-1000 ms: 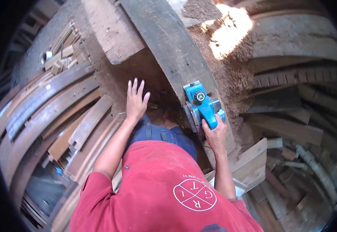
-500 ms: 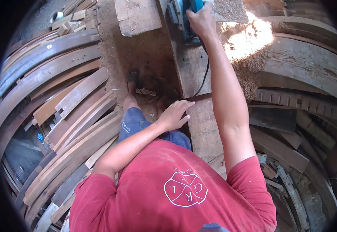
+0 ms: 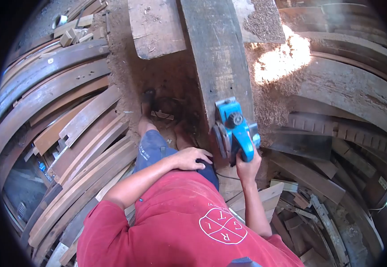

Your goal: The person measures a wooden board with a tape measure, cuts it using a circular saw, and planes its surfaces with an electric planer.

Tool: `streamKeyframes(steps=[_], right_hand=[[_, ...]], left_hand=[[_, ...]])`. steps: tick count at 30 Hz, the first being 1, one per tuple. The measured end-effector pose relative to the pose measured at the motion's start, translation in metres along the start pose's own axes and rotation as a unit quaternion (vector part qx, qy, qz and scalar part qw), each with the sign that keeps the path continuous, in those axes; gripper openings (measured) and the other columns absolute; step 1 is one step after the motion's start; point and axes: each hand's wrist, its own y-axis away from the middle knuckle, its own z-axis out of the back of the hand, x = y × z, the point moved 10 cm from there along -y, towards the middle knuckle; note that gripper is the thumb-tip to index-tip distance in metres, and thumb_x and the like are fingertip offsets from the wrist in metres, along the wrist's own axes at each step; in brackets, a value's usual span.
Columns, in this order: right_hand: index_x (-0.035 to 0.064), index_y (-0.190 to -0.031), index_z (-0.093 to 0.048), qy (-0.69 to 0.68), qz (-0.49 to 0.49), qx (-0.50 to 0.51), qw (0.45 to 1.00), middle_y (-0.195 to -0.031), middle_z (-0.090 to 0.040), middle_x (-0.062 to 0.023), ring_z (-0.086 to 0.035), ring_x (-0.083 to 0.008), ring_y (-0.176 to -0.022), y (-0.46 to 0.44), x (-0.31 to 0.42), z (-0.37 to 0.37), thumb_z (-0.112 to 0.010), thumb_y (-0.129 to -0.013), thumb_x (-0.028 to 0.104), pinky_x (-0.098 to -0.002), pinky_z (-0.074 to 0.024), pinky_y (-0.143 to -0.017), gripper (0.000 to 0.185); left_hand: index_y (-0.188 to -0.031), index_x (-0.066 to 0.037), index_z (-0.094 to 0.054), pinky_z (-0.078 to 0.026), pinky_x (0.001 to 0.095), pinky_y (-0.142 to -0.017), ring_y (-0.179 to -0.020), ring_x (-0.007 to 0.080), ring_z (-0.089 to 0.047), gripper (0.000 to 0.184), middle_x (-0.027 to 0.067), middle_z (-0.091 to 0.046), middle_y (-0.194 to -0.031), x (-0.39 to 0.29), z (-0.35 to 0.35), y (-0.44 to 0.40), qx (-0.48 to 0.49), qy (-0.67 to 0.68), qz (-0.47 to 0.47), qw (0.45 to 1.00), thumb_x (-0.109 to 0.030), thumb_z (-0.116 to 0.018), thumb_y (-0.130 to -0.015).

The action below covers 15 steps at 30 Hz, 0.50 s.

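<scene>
1. So the blue power planer (image 3: 235, 124) is sitting at the near end of a long, worn grey-brown board (image 3: 220, 58), with the right hand's (image 3: 249, 163) fingers wrapping around its rear handle.
2. Left hand (image 3: 191, 159) is just chilling on the blue shorts (image 3: 154, 149), fingers hanging loose and released.
3. Wide slabs are poking out either side of the board: the left one (image 3: 155, 26) is showing off a dusty face, the right one (image 3: 249, 31) is carrying a heap of shavings (image 3: 264, 20).
4. Sunlight is totally blasting the shavings patch (image 3: 282, 64) beside it.
5. Brown floor (image 3: 162, 71) is showing left of the board.
6. Left planks (image 3: 73, 78) and right planks (image 3: 353, 89) are crowding the whole room.
</scene>
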Motion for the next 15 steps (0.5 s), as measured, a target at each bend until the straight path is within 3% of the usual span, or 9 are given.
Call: streamKeyframes(steps=[2, 4, 5, 7, 8, 10, 13, 14, 15], right_hand=[[-0.0035, -0.124, -0.072, 0.01, 0.076, -0.024, 0.997, -0.09, -0.077, -0.0203, -0.074, -0.0178, -0.085, -0.037, 0.038, -0.011, -0.073, -0.087, -0.001, -0.037, -0.0569, -0.079, 0.037], [-0.0023, -0.106, -0.073, 0.012, 0.108, -0.03, 0.994, -0.086, -0.075, -0.0228, -0.077, -0.0278, -0.08, -0.083, 0.073, -0.028, -0.073, -0.088, 0.003, -0.0411, -0.0562, -0.075, 0.019], [-0.0019, -0.102, -0.072, 0.016, 0.127, -0.038, 0.991, -0.088, -0.074, -0.0252, -0.077, -0.0339, -0.082, -0.109, 0.096, -0.037, -0.072, -0.087, 0.005, -0.0429, -0.0564, -0.076, 0.016], [-0.0004, -0.102, -0.072, 0.028, 0.175, -0.072, 0.982, -0.096, -0.074, -0.0274, -0.074, -0.0466, -0.093, -0.162, 0.144, -0.055, -0.072, -0.086, 0.011, -0.0479, -0.0568, -0.079, 0.019], [0.0004, -0.103, -0.074, 0.061, 0.149, -0.075, 0.984, -0.099, -0.074, -0.0281, -0.072, -0.0494, -0.097, -0.193, 0.16, -0.064, -0.072, -0.086, 0.013, -0.0508, -0.0567, -0.082, 0.022], [-0.0011, -0.106, -0.075, 0.05, 0.213, -0.075, 0.973, -0.1, -0.074, -0.03, -0.072, -0.05, -0.1, -0.243, 0.213, -0.079, -0.071, -0.082, 0.019, -0.0537, -0.0576, -0.087, 0.031], [-0.0025, -0.103, -0.076, 0.097, 0.246, -0.099, 0.959, -0.099, -0.074, -0.0332, -0.072, -0.0508, -0.101, -0.329, 0.235, -0.109, -0.072, -0.08, 0.025, -0.0547, -0.0579, -0.088, 0.036], [-0.0031, -0.1, -0.076, 0.106, 0.231, -0.08, 0.964, -0.098, -0.073, -0.0342, -0.072, -0.0513, -0.101, -0.348, 0.232, -0.12, -0.072, -0.08, 0.026, -0.0545, -0.0582, -0.088, 0.036], [-0.0036, -0.098, -0.076, 0.114, 0.217, -0.062, 0.968, -0.098, -0.073, -0.0351, -0.072, -0.0519, -0.101, -0.357, 0.231, -0.126, -0.073, -0.079, 0.028, -0.0544, -0.0584, -0.087, 0.037]], left_hand=[[-0.126, -0.009, -0.077, -0.05, 0.0477, -0.111, -0.132, 0.0388, -0.062, 0.039, 0.0191, -0.065, -0.145, -0.011, -0.007, -0.019, 0.006, -0.009, -0.013, 1.0, -0.024, -0.072, -0.091], [-0.122, -0.01, -0.078, -0.052, 0.0481, -0.105, -0.119, 0.038, -0.067, 0.035, 0.0217, -0.064, -0.138, -0.016, -0.023, -0.038, 0.054, 0.045, 0.003, 0.998, -0.026, -0.073, -0.092], [-0.12, -0.007, -0.075, -0.055, 0.0454, -0.097, -0.105, 0.0346, -0.068, 0.035, 0.0207, -0.064, -0.131, -0.027, -0.02, -0.044, 0.016, 0.074, -0.027, 0.997, -0.025, -0.075, -0.091], [-0.12, -0.004, -0.072, -0.056, 0.0428, -0.094, -0.103, 0.0332, -0.068, 0.034, 0.0204, -0.063, -0.13, -0.03, -0.023, -0.06, 0.009, 0.097, -0.003, 0.995, -0.023, -0.075, -0.091], [-0.119, -0.002, -0.069, -0.056, 0.0403, -0.092, -0.102, 0.0319, -0.069, 0.034, 0.0202, -0.062, -0.129, -0.028, -0.021, -0.066, -0.002, 0.118, 0.021, 0.993, -0.02, -0.076, -0.091], [-0.109, -0.001, -0.063, -0.056, 0.0368, -0.087, -0.11, 0.0281, -0.07, 0.028, 0.0172, -0.064, -0.118, -0.03, -0.007, -0.067, -0.027, 0.086, 0.023, 0.996, -0.016, -0.077, -0.09], [-0.092, -0.006, -0.046, -0.054, 0.0372, -0.082, -0.117, 0.0228, -0.071, 0.03, 0.0092, -0.064, -0.089, -0.034, 0.048, -0.032, -0.192, 0.148, 0.025, 0.97, -0.008, -0.076, -0.093], [-0.092, -0.006, -0.042, -0.055, 0.0382, -0.073, -0.093, 0.0214, -0.072, 0.035, 0.0151, -0.074, -0.094, -0.034, 0.07, -0.011, -0.265, 0.11, 0.016, 0.958, -0.009, -0.077, -0.093], [-0.094, -0.006, -0.041, -0.054, 0.0375, -0.071, -0.086, 0.0186, -0.071, 0.035, 0.0139, -0.072, -0.092, -0.031, 0.085, 0.014, -0.294, 0.171, 0.103, 0.935, -0.011, -0.076, -0.094]])
